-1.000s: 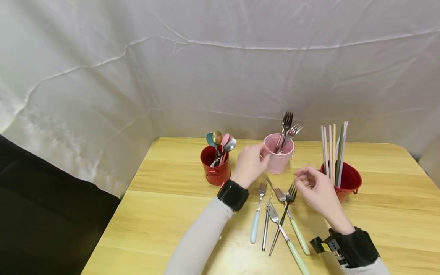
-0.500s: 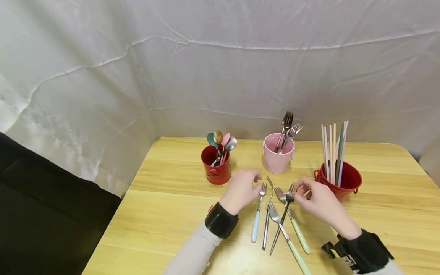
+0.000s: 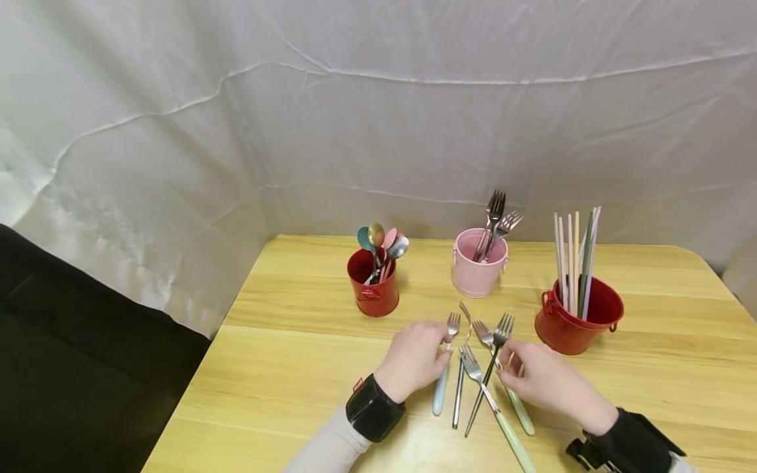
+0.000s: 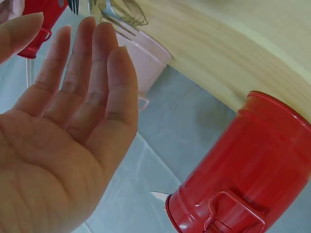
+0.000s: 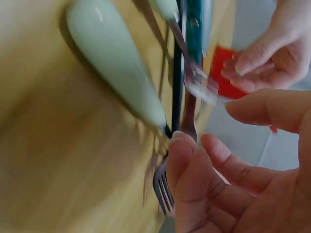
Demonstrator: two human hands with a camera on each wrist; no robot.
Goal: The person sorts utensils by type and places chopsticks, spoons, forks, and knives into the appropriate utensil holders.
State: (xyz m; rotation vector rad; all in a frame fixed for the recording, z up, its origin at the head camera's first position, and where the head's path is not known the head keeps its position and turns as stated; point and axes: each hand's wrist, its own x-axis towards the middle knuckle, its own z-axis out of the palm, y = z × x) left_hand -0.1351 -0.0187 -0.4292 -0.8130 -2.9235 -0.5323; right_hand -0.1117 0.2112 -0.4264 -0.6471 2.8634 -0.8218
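My left hand (image 3: 414, 358) is over the light blue handled fork (image 3: 439, 397), fingertips right at its neck. The left wrist view shows its palm bare, with the fingers extended and gently bent. My right hand (image 3: 547, 381) hovers at the green-handled fork (image 3: 522, 414) lying on the right, thumb apart from the loosely bent fingers and nothing between them. Between the hands lie a black fork (image 3: 478, 407), a second green-handled fork (image 3: 511, 440) crossing over it, and a slim silver handle (image 3: 458, 397). A thin gold-necked fork (image 3: 466, 314) lies just beyond, turned on its side.
At the back stands a pink bucket (image 3: 476, 282) with several forks upright in it. A red bucket (image 3: 378, 301) with several spoons is on its left. Another red bucket (image 3: 562, 336), on the right, holds several long thin sticks. A pale curtain (image 3: 414, 144) hangs behind the table.
My left hand has come back from the pink bucket to the blue-handled fork. My right hand has shifted nearer to me, from the fork tines down toward the green handle.
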